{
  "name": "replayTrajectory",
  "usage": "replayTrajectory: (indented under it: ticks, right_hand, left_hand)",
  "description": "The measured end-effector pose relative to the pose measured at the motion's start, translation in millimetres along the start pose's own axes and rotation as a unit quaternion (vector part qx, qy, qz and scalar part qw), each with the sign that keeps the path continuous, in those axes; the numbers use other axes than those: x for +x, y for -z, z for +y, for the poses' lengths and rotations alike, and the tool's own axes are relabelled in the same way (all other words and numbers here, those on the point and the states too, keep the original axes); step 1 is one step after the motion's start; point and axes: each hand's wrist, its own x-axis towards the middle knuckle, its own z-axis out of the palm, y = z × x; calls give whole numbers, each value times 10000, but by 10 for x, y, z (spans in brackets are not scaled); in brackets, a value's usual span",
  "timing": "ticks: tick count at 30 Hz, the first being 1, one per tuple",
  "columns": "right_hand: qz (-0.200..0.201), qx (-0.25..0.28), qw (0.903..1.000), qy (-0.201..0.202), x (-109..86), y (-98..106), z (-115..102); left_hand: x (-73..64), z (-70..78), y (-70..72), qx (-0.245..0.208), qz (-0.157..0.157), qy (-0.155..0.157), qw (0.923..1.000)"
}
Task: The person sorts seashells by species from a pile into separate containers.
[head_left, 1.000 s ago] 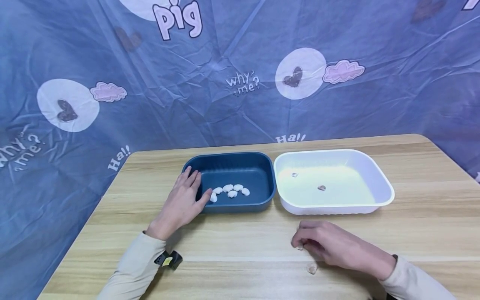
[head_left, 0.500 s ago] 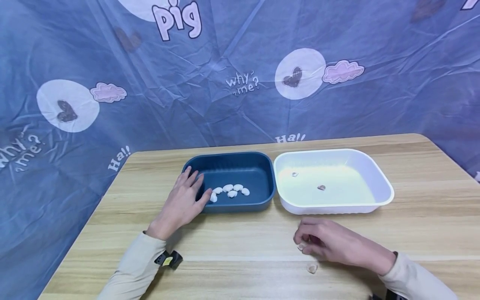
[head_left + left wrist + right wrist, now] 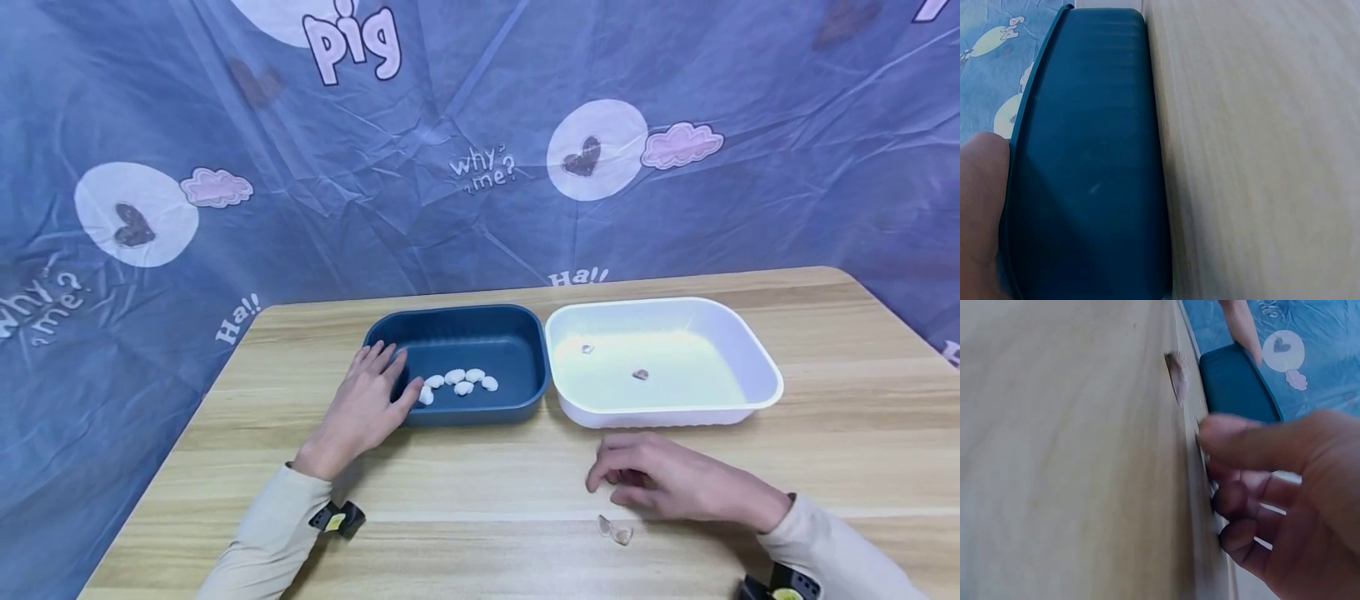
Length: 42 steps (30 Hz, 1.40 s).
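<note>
In the head view my left hand (image 3: 363,408) rests at the left end of the dark blue tray (image 3: 525,408), fingers spread over the rim. Its thumb (image 3: 982,194) lies along the rim in the left wrist view. Several white seashells (image 3: 464,388) lie inside that tray. My right hand (image 3: 671,479) hovers low over the table in front of the white tray (image 3: 667,417), fingers loosely bent, nothing between them. Just below its fingertips, two small brownish seashells lie close together: a thin one (image 3: 604,525) and a rounder one (image 3: 622,536). One ribbed seashell (image 3: 1178,378) shows in the right wrist view.
Two small brownish seashells, one at the left (image 3: 588,349) and one nearer the middle (image 3: 641,375), lie in the white tray. Both trays stand side by side on the wooden table (image 3: 480,500). A blue printed cloth (image 3: 420,225) hangs behind the table.
The seashell between my right fingers has been let go and now lies beside the other one on the table. The right fingers have parted and lifted slightly. The left hand stays in place.
</note>
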Motion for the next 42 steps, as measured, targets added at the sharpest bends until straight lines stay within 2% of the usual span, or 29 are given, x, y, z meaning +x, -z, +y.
replayTrajectory:
  ticks: [4,7,11,17,21,25,32,39,42]
  right_hand:
    - [-260,292,9991,169,6,-11,-30]
    - [-323,200,9990,234,20,-41,-46]
    - [-179,29,9997,186,35,-83,-56]
    - [181,-90,9997,-145,40,-148,-78]
    - [149,3,9996,-254,33,-147,-81]
    - [1,180,9998,-122,29,-132,-66]
    - [-11,7,9999,160,29,-140,-67]
    - [-134,150,9989,428,38,-161,-104]
    - [-104,124,9993,347,43,-178,-124]
  left_hand:
    - [5,-8,-6,12,48,-52,10000]
    - [10,-12,-4,9,65,-48,10000]
    - [18,-19,-9,21,61,-9,10000]
    - [11,-15,-11,-5,42,13,10000]
    - [10,-13,-9,-68,62,73,9999]
    - [2,-7,3,-105,32,166,9998]
    - [-7,8,22,-67,-117,250,9996]
    - [-4,-1,12,-40,-59,217,9997]
    - [-5,2,13,18,-85,224,9997]
